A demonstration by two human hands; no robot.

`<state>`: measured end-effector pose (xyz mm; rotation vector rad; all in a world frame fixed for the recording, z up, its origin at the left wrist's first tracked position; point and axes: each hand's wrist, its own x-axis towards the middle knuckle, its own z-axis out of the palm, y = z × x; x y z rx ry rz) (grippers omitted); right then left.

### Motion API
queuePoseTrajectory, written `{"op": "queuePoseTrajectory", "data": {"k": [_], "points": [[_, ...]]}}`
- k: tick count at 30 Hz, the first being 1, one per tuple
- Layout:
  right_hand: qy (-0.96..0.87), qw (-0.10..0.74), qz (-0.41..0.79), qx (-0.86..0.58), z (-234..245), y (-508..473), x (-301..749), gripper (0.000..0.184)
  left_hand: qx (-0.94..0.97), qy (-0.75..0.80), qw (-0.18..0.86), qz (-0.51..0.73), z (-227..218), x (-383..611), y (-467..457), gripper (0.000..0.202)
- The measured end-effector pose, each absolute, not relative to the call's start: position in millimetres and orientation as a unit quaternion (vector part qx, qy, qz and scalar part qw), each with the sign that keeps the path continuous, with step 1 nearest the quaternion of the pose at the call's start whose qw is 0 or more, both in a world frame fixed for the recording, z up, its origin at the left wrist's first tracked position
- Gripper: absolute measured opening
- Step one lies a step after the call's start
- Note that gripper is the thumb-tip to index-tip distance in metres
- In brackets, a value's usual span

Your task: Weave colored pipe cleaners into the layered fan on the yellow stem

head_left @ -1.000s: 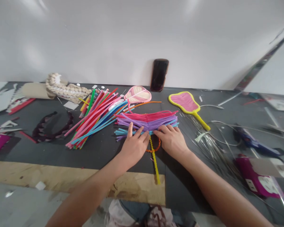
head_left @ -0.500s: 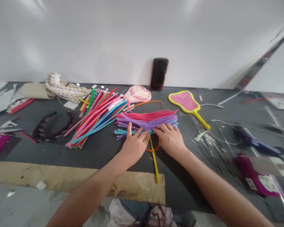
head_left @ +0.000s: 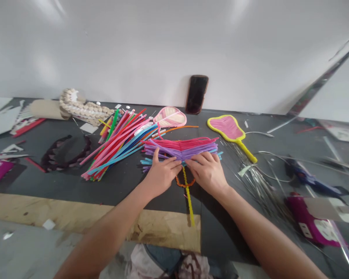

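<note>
Striped bundle [head_left: 182, 145] in front of phone [head_left: 197, 94], red over purple over blue, creased centrally, left hand [head_left: 162, 175] with one finger spread, right hand [head_left: 208, 173] with fingers bunched, both at its lower edge, pinch indeterminable, purple box [head_left: 294, 211] right of phone, markings illegible

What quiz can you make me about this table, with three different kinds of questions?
1. True or false: the phone lies flat on the table.
2. Pick one. The rim of the pink paddle is: A) blue, B) yellow, C) green.
3. The left hand and right hand are at the striped bundle. What colour is its farthest layer?

Key:
1. False; the phone leans against the wall.
2. B.
3. Pinkish red.
</note>
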<state>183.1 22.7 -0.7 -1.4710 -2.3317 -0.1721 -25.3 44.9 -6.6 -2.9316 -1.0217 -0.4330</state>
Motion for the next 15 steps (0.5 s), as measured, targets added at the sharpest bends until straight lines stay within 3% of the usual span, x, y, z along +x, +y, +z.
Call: {"op": "queuePoseTrajectory", "data": {"k": [15], "points": [[-0.849,0.119,-0.013,-0.515,1.6,15.7,179.8,0.021,-0.930,-0.340,0.083,-0.115,-7.2,-20.4,34.3,0.030]]}}
